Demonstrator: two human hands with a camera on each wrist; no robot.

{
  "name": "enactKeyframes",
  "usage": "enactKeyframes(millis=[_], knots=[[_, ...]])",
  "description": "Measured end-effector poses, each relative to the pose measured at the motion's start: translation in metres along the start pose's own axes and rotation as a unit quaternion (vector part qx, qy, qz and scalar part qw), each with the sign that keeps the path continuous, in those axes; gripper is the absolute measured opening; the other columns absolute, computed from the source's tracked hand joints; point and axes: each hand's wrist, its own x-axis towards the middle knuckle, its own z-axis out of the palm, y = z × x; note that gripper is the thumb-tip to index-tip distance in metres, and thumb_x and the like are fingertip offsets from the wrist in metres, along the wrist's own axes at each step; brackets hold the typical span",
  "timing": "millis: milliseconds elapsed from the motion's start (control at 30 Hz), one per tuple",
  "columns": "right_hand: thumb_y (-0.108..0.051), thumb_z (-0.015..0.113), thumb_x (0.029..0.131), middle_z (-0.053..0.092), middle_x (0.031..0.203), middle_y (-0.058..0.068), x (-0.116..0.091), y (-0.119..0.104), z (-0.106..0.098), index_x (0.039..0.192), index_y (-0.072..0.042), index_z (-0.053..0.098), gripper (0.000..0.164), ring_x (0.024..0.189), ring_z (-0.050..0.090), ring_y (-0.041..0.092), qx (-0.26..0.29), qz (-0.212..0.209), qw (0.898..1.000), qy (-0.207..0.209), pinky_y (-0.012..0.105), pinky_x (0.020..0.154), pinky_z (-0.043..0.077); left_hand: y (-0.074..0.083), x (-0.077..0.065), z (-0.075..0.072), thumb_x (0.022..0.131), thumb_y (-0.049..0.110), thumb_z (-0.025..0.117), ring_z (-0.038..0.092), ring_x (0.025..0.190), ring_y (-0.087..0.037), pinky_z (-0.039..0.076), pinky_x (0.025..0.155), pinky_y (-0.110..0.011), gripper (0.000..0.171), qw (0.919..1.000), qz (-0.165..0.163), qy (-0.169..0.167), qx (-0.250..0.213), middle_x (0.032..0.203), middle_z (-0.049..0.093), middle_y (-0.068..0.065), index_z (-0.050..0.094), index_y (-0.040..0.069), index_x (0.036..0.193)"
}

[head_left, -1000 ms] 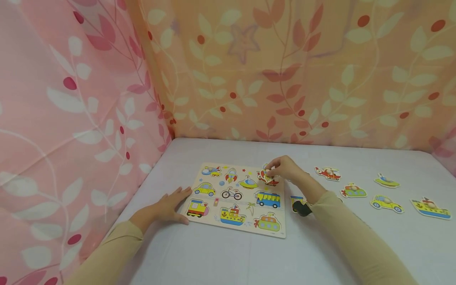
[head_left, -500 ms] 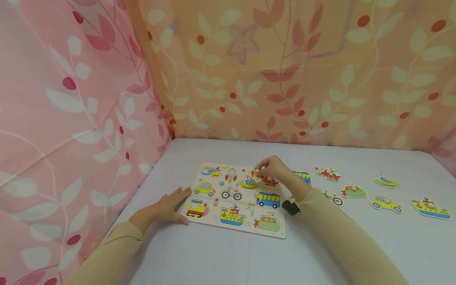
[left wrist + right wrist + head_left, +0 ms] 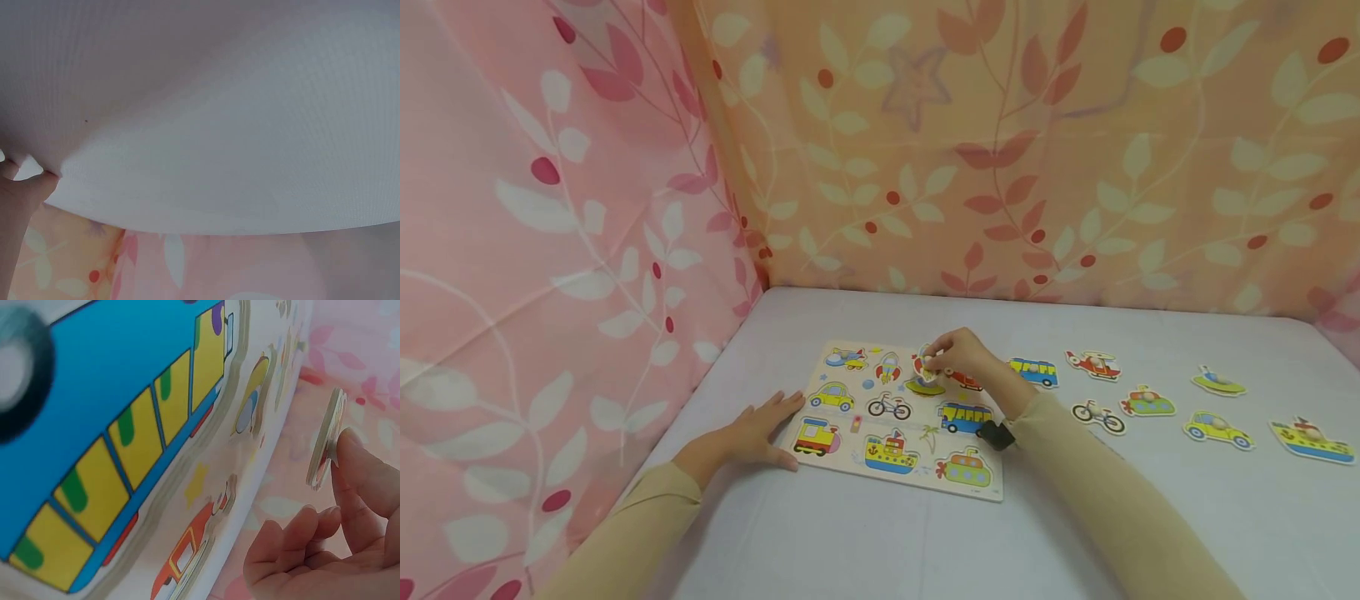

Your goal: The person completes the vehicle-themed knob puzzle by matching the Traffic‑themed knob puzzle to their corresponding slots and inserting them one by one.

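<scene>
A wooden puzzle board (image 3: pixel 917 490) with pictures of vehicles lies on the table. Above its upper right part, my right hand (image 3: pixel 967 360) pinches a rocket puzzle piece (image 3: pixel 923 365) by its knob. In the right wrist view the piece (image 3: pixel 327 440) appears edge-on between thumb and finger, raised off the board. The rocket's slot (image 3: pixel 887 369) shows just left of the held piece. My left hand (image 3: pixel 762 435) rests on the table with fingers spread, fingertips at the board's left edge. A plane piece (image 3: pixel 846 359) with a knob sits in the board's upper left corner.
Right of the board lie loose knobbed pieces: a bus (image 3: pixel 1033 372), helicopter (image 3: pixel 1093 365), bicycle (image 3: pixel 1099 417), submarine (image 3: pixel 1147 402), flying saucer (image 3: pixel 1219 382), car (image 3: pixel 1217 430) and ship (image 3: pixel 1311 442). Floral curtains (image 3: pixel 880 167) close off the back and left.
My right hand has moved left over the board with the rocket piece, from the helicopter picture to the flying saucer picture. The bus and bicycle pieces have come into sight. My left hand stays put.
</scene>
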Motion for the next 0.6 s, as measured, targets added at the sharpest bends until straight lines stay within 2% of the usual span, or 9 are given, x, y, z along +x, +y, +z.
enactKeyframes(millis=[200,467,600], knots=[[-0.009,0.073,0.087,0.069,0.082,0.009,0.004,-0.002,0.008,0.102,0.001,0.071,0.018,0.075,0.061,0.019,0.009,-0.013,1.0,-0.005,0.029,0.069,0.048,0.002,-0.001,-0.001,0.071,0.046,0.083,0.006,0.147,-0.037,0.003,0.112,-0.065,0.108,1.0,0.0,-0.002,0.001,0.16,0.019,-0.012,0.024,0.009,0.155],[-0.013,0.074,0.087,0.07,0.086,0.007,0.013,-0.008,0.019,0.103,-0.005,0.073,0.018,0.079,0.059,0.019,0.013,0.022,1.0,0.001,0.028,0.066,0.044,0.005,-0.002,-0.002,0.071,0.044,0.083,0.005,0.147,-0.038,0.003,0.111,-0.065,0.108,1.0,0.0,-0.002,-0.002,0.16,0.019,-0.012,0.024,0.009,0.154],[-0.011,0.074,0.086,0.069,0.086,0.008,0.014,-0.011,0.023,0.103,-0.003,0.072,0.019,0.08,0.061,0.02,0.016,0.018,1.0,0.002,0.029,0.07,0.047,0.006,-0.002,-0.003,0.071,0.045,0.083,0.006,0.147,-0.038,0.003,0.111,-0.065,0.108,1.0,-0.001,-0.001,-0.004,0.16,0.019,-0.013,0.024,0.009,0.154]])
